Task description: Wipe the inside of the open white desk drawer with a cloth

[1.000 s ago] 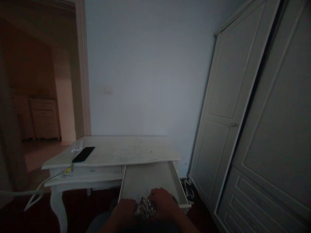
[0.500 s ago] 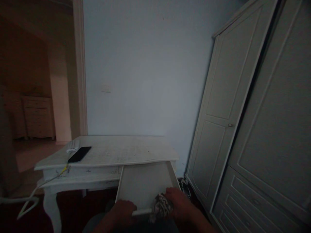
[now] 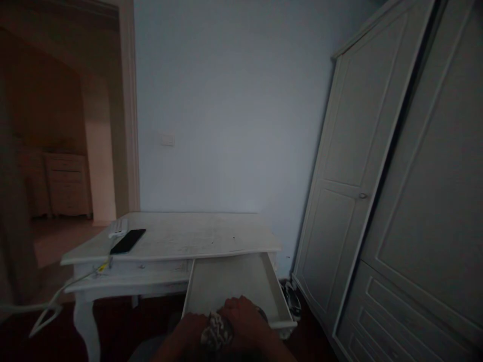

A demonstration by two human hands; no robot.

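A white drawer (image 3: 234, 279) stands pulled out from the right side of the white desk (image 3: 181, 231), its inside facing up at me. My left hand (image 3: 190, 327) is closed over the drawer's front left corner. Right beside it, my right hand (image 3: 241, 317) grips a crumpled, patterned cloth (image 3: 217, 332) at the drawer's front edge. The bunched fabric lies between my two hands. Part of a dark rounded shape shows behind my right wrist, too dim to name.
A black phone (image 3: 128, 241) and a white power strip (image 3: 118, 229) lie on the desk's left end, with a pale cable (image 3: 53, 304) hanging off. Shoes (image 3: 291, 299) sit on the floor right of the drawer. A tall wardrobe (image 3: 347, 151) lines the right; a doorway opens at left.
My right hand has moved left along the drawer front with the cloth, close to my left hand. The drawer's front right corner now shows. The view has shifted slightly.
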